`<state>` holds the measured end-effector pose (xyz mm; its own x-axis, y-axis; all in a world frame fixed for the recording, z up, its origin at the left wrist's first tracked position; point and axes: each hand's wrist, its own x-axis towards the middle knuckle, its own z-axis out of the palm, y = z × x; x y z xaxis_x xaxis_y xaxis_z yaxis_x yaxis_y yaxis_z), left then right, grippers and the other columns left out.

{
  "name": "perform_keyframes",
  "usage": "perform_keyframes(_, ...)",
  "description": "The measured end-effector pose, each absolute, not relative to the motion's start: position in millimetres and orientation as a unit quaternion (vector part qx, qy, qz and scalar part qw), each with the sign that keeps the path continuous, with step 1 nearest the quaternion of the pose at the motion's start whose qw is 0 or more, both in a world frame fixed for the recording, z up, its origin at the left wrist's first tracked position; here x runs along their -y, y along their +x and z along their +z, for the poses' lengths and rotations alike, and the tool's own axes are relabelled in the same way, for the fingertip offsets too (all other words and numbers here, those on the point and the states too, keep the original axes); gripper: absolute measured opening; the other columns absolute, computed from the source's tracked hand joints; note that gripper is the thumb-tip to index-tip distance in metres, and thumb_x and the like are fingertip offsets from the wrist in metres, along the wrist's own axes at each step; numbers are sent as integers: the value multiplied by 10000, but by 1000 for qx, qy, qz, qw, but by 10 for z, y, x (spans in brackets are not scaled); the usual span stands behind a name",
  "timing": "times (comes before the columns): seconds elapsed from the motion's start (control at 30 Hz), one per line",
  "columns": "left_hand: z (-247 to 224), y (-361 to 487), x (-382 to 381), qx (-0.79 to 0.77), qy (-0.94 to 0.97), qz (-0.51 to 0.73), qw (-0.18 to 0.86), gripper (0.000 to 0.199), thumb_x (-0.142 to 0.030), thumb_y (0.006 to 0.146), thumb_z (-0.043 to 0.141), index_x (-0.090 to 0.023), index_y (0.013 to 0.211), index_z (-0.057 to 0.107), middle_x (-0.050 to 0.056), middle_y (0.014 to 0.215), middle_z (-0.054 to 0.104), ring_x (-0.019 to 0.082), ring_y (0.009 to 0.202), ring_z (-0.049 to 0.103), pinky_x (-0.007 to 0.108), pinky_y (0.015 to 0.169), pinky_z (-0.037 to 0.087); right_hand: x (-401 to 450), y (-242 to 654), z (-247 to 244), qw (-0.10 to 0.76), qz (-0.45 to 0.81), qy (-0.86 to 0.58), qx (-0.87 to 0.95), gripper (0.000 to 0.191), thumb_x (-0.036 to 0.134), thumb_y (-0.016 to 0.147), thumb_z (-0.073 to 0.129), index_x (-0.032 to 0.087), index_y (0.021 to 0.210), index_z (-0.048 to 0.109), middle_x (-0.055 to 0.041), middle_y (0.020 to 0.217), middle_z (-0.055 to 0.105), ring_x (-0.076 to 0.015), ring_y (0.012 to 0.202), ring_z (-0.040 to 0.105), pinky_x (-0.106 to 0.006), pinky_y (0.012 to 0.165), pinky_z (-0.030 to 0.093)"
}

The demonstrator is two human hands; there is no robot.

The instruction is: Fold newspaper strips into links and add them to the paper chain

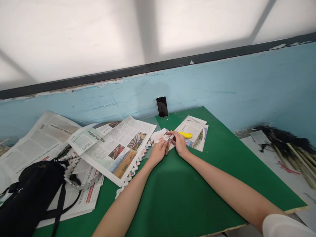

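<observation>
Blue wall [222, 89] stands behind a green worktop [168, 197]. On the far left is a black bag [40, 182], lying partly on open newspapers [98, 144]. Next comes a bumpy chain of folded paper [133, 171], running along the edge of the newspapers. Near the middle, the left hand [159, 150] has its fingers squeezed together, and its grip seems to hold one side of a small paper piece [170, 140]. A phone [162, 107] leans on the wall farther back. The small paper piece is between the two hands, just over some loose paper. It looks light, thin and easy to bend or rip, and not very slippery, so soft pinches at its ends or edges should be best. Its long way seems to slant up from the left hand to the right, but fingers hide the ends, so I can't be sure. The right hand [179, 143] pinches the other side, its grip narrow. Just beside it is a yellow handle [185, 134] on more printed paper [195, 126]. Long sticks [301, 161] lie past the worktop at far right.
</observation>
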<state>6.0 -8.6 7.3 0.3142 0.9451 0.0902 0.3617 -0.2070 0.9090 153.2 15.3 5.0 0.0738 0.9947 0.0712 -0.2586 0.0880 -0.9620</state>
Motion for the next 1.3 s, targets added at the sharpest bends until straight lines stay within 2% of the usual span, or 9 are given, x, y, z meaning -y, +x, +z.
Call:
perform_keyframes(0.33, 111, 79, 99, -475, 689, 343, 427, 417, -495, 1011, 403, -215, 749, 569, -24, 486, 586, 160, 495, 554, 279, 639, 439, -198, 1540, 23, 627, 520, -417, 403, 331, 449, 909, 517, 193, 742, 648, 36, 557, 374, -112, 463, 299, -252, 450, 216)
perform_keyframes(0.53, 81, 70, 80, -467, 667, 360, 455, 473, -565, 997, 403, -206, 729, 555, -20, 478, 581, 144, 463, 516, 272, 604, 415, -228, 1538, 1, 632, 516, -411, 408, 376, 515, 926, 524, 190, 797, 661, 56, 544, 335, -107, 450, 295, -252, 444, 245)
perform_keyframes(0.63, 46, 56, 55, -460, 641, 373, 489, 511, -615, 984, 390, -198, 742, 559, -16, 472, 577, 138, 449, 501, 264, 569, 390, -208, 1529, 17, 607, 527, -401, 439, 395, 554, 896, 579, 179, 829, 685, 52, 570, 382, -103, 462, 318, -250, 446, 260)
perform_keyframes(0.77, 7, 36, 17, -439, 628, 380, 518, 528, -638, 971, 403, -192, 732, 553, -11, 457, 579, 130, 433, 490, 263, 567, 385, -161, 1520, 23, 544, 526, -392, 524, 425, 543, 876, 642, 152, 1013, 735, 28, 592, 517, -128, 513, 458, -253, 503, 367)
perform_keyframes(0.87, 3, 26, -6, -416, 619, 386, 543, 530, -640, 963, 429, -191, 707, 544, -4, 456, 584, 131, 435, 500, 270, 584, 403, -151, 1521, 18, 525, 499, -393, 567, 450, 515, 893, 635, 139, 1113, 747, -16, 694, 638, -145, 561, 525, -275, 563, 438)
perform_keyframes(0.97, 8, 19, -24, -389, 610, 394, 567, 537, -642, 954, 457, -188, 681, 543, 15, 474, 605, 138, 478, 535, 278, 625, 429, -156, 1522, 22, 529, 487, -386, 578, 447, 482, 910, 621, 160, 1199, 736, -62, 900, 716, -153, 636, 582, -302, 646, 496)
perform_keyframes(1.07, 13, 10, -35, -376, 587, 406, 590, 524, -623, 959, 469, -184, 683, 546, 18, 477, 610, 131, 465, 526, 276, 618, 425, -153, 1518, 35, 531, 477, -371, 594, 425, 438, 927, 605, 199, 1260, 716, -83, 1083, 726, -193, 842, 652, -351, 815, 532)
perform_keyframes(1.13, 22, 3, -34, -374, 575, 409, 602, 507, -598, 965, 476, -178, 693, 558, 20, 480, 613, 127, 450, 519, 272, 594, 414, -144, 1515, 39, 530, 465, -371, 605, 399, 398, 943, 576, 225, 1277, 709, -74, 1125, 725, -195, 890, 653, -371, 871, 529)
perform_keyframes(1.3, 80, -11, -8, -399, 562, 398, 605, 486, -544, 958, 508, -168, 659, 579, 7, 427, 564, 118, 389, 477, 261, 507, 356, -132, 1519, 9, 533, 487, -367, 586, 451, 253, 910, 478, 291, 1306, 690, -42, 1223, 702, -105, 584, 554, -302, 623, 527)
